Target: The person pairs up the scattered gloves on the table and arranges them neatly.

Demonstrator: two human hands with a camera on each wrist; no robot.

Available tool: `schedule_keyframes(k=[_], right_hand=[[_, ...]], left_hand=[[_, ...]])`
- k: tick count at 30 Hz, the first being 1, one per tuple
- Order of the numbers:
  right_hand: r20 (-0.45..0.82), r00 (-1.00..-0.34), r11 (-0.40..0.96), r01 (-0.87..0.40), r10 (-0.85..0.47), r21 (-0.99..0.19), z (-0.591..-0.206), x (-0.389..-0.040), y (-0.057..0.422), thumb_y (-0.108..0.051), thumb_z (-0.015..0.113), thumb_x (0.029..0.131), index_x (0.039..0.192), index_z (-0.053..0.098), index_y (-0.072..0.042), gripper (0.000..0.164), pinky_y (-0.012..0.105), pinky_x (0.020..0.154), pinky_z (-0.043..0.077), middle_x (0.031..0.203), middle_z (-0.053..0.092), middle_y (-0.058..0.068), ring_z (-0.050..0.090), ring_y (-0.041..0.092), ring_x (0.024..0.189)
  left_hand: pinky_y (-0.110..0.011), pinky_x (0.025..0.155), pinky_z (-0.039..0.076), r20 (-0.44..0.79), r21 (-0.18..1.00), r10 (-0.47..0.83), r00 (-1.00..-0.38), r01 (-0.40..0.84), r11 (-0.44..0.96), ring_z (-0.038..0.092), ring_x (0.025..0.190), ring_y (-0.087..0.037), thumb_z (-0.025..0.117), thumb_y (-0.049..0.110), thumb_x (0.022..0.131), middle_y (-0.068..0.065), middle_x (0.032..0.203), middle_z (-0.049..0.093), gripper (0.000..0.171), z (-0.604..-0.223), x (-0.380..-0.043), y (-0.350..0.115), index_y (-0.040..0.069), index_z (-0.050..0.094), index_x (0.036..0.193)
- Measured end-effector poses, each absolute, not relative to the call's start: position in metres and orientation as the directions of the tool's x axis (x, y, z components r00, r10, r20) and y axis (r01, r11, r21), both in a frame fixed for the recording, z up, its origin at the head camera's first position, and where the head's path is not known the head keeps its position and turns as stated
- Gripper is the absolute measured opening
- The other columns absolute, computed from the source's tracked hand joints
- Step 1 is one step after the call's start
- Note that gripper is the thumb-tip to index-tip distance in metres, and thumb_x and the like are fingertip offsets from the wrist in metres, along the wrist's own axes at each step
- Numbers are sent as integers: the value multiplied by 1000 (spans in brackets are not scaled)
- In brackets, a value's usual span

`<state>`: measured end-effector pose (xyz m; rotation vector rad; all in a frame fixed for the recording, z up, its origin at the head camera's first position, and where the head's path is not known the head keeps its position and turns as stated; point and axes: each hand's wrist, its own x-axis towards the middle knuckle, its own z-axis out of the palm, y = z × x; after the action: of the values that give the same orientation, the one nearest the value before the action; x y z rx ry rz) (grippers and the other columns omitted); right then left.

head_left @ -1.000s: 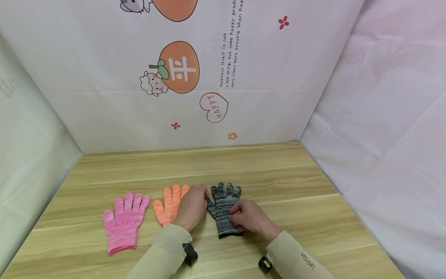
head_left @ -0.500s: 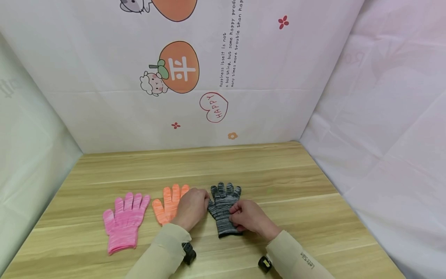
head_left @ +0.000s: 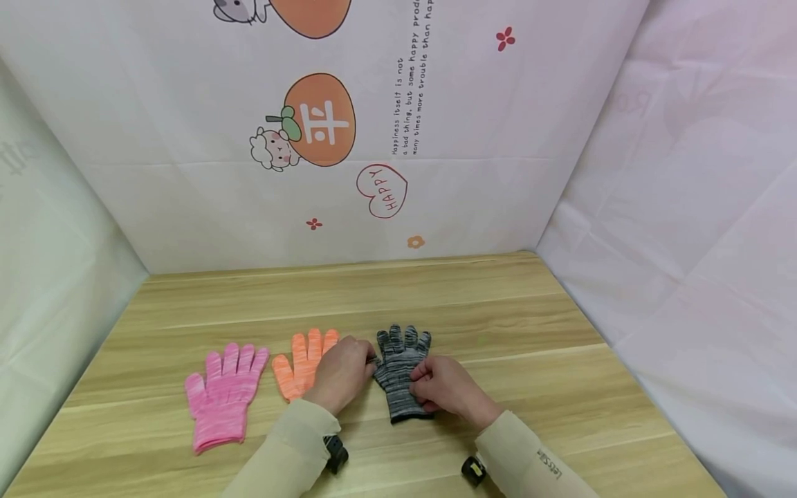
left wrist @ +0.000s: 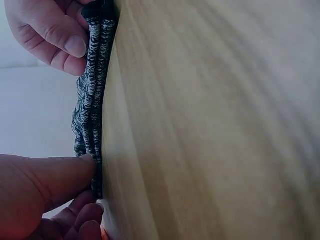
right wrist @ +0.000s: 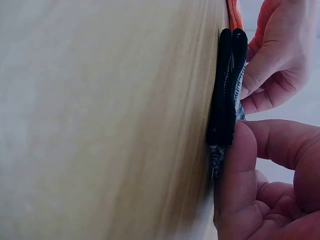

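A grey-and-black knit glove (head_left: 401, 377) lies flat on the table, fingers pointing away and dark cuff towards me. My left hand (head_left: 341, 373) pinches the glove's thumb at its left edge; in the left wrist view the thumb (left wrist: 65, 175) presses on top with the fingers curled beneath. My right hand (head_left: 448, 389) holds the glove's right side near the cuff with curled fingers, its fingertips against the knit in the right wrist view (right wrist: 242, 150). An orange glove (head_left: 305, 366) lies to the left, partly hidden by my left hand and forearm.
A pink glove (head_left: 225, 398) lies flat farther left. The wood-grain table (head_left: 498, 304) meets a printed white cloth (head_left: 467, 173) at the back, with white cloth walls on both sides. Black wrist devices (head_left: 337, 454) sit under both sleeves.
My left hand has shifted very slightly towards me, and the grey glove's thumb has drawn in a little closer to its palm. The right hand has stayed in place.
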<state>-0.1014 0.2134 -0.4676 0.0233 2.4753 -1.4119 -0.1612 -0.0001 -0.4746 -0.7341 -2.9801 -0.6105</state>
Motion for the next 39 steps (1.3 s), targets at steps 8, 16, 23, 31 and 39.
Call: schedule_keyframes(k=[8,16,23,31,39], right_hand=[[-256,-958,522,153,-130,-839,-468,-101,213,-7,72,92,107,67,3,19,34,61,62,85,69,7,68,16,67],[-257,-957,531,151,-132,-834,-469,-102,214,-8,72,92,108,68,4,20,34,61,62,85,70,7,68,17,68],[-254,-958,536,146,-133,-831,-470,-103,214,-8,72,92,108,67,3,20,34,61,62,86,70,6,68,16,68],[-251,-960,534,149,-122,-832,-470,-103,214,-8,72,91,108,68,3,20,34,61,62,86,71,6,68,16,68],[-252,-959,541,146,-128,-828,-468,-102,213,-7,74,88,108,68,3,23,34,61,61,87,71,6,68,16,68]], left_hand=[[-37,74,58,110,340,458,-882,467,816,66,90,-19,79,16,92,-3,97,70,16,-476,-157,-2,13,79,107],[-36,65,53,98,348,472,-876,474,809,62,84,-17,75,25,95,-1,91,68,9,-474,-158,-2,18,77,92],[-34,58,48,86,352,453,-887,453,819,56,75,-14,82,30,89,-2,90,64,15,-474,-156,-2,17,75,92],[-34,60,50,81,338,447,-891,446,829,57,76,-15,83,30,89,-2,90,64,17,-473,-156,1,16,76,96],[-35,61,50,95,366,421,-902,425,828,59,78,-15,83,28,88,-1,92,66,18,-475,-155,0,17,77,101]])
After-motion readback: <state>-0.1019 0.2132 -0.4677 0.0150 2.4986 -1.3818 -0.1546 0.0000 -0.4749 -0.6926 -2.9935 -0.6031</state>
